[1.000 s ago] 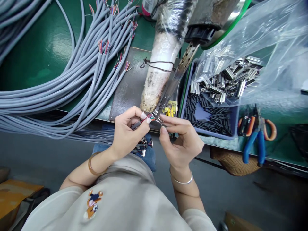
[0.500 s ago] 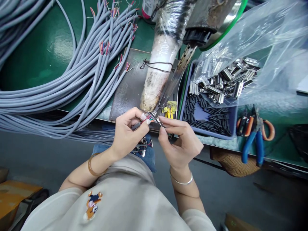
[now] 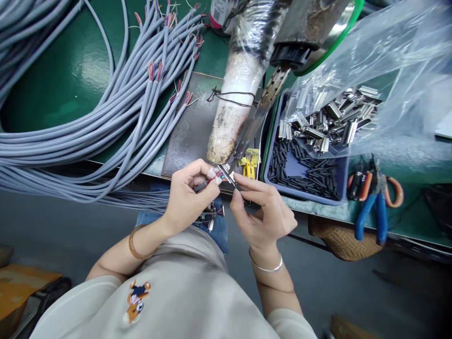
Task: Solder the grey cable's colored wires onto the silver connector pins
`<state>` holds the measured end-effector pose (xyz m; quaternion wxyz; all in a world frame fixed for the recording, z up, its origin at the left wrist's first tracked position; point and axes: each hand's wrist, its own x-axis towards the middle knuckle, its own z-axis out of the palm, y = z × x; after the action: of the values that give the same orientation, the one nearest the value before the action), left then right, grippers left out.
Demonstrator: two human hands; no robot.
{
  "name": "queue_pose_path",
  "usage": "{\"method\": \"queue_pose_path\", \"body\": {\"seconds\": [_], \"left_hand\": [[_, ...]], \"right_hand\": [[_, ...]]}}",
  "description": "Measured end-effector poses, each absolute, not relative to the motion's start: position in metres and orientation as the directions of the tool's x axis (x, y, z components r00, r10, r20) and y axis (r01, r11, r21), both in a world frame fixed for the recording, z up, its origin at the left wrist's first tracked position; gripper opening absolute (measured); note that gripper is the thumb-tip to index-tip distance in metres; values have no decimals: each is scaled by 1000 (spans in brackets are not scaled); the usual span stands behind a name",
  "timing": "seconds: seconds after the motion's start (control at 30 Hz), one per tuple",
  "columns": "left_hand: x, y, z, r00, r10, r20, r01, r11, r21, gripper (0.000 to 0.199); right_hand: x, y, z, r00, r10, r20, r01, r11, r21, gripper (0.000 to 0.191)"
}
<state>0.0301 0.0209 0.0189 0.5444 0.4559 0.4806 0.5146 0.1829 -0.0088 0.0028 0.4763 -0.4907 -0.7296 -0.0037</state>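
My left hand (image 3: 192, 190) pinches the end of a grey cable whose thin coloured wires (image 3: 218, 177) fan out at the fingertips. Those wires meet a small metal connector (image 3: 226, 172) under the tip of a soldering iron (image 3: 254, 117). My right hand (image 3: 266, 207) is closed, thumb and forefinger together at the connector's right end; its exact hold is too small to tell apart. White coverings show on fingertips of my left hand. Beside the iron, a white stained tube (image 3: 233, 108) points down at the same spot.
Grey cables (image 3: 106, 127) cover the table's left. A blue tray (image 3: 342, 181) holds black sleeves, with a bag of metal connectors (image 3: 332, 117) on it. Pliers (image 3: 376, 202) lie at right. A yellow object (image 3: 249, 165) sits behind my right hand. Finished-looking connectors (image 3: 212, 214) hang over my lap.
My right hand has shifted slightly left and the connector has turned a little, showing more of its row of contacts. My left hand is nearly still.
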Motion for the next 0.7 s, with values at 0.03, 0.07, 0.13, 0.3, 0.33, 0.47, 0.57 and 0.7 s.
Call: {"method": "queue_pose_path", "body": {"seconds": [0.03, 0.07, 0.13, 0.3, 0.33, 0.47, 0.57, 0.7], "left_hand": [[30, 20, 19, 9, 999, -47, -131, 48, 990, 15], [30, 20, 20, 11, 999, -41, -144, 42, 989, 15], [30, 19, 20, 18, 999, -40, -171, 42, 984, 14], [30, 18, 19, 11, 999, -51, -173, 52, 984, 16], [31, 18, 18, 3, 999, -42, -167, 42, 985, 16], [33, 20, 17, -28, 999, -22, -129, 18, 991, 17], [35, 21, 17, -46, 999, -13, -107, 8, 994, 18], [36, 21, 19, -58, 998, 23, -92, -28, 995, 19]], "right_hand": [[183, -9, 3, -54, 712, 700, 717, 516, -469, 20], [182, -9, 3, -41, 717, 696, 710, 511, -485, 20], [182, -9, 3, -14, 736, 676, 690, 497, -526, 20], [182, -10, 2, 6, 756, 654, 659, 489, -572, 21], [182, -10, 2, 7, 754, 657, 658, 491, -571, 21], [182, -8, 2, 1, 745, 667, 674, 492, -551, 21], [182, -6, 3, -4, 741, 671, 680, 494, -542, 21], [182, -5, 5, 9, 736, 676, 689, 486, -538, 23]]}}
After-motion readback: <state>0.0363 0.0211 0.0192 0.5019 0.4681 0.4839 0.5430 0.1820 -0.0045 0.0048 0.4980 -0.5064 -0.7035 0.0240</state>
